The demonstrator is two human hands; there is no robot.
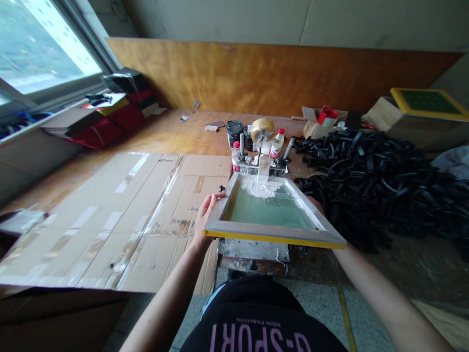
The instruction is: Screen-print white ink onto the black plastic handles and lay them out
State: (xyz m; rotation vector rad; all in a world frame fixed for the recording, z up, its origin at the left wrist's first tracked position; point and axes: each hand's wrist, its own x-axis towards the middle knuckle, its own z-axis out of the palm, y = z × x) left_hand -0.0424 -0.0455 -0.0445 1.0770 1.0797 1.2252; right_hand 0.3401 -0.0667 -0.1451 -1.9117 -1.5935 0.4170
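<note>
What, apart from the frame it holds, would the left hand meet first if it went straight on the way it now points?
Probably the small black piece just beyond the left hand's fingertips, beside the frame. Depth is unclear, so the hand might pass over it.

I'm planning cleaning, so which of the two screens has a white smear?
The near screen, held by the left hand and right hand; the far screen, atop a box at right, shows none.

Grey frame (264, 230) with yellow edge (271, 238), green mesh (266, 211), white paste (262, 187)
</note>
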